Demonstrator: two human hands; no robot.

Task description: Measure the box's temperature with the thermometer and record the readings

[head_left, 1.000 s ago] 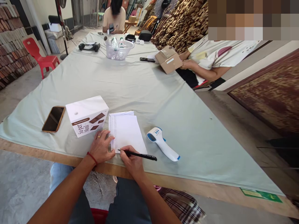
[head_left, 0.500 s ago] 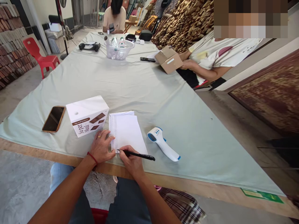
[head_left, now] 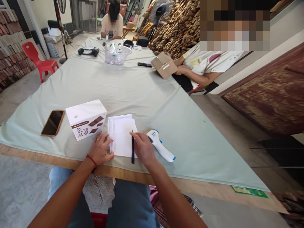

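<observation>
Paper, white and rectangular at lower centre, needs the spread left hand steady while the right hand pinches a slim black pen.

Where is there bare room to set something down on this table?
The tablecloth is bare between the NutriMotion box and the plastic basin, and from the infrared thermometer to the right edge. Around the left hand and right hand it's crowded: box, papers, pen and thermometer sit close.
</observation>
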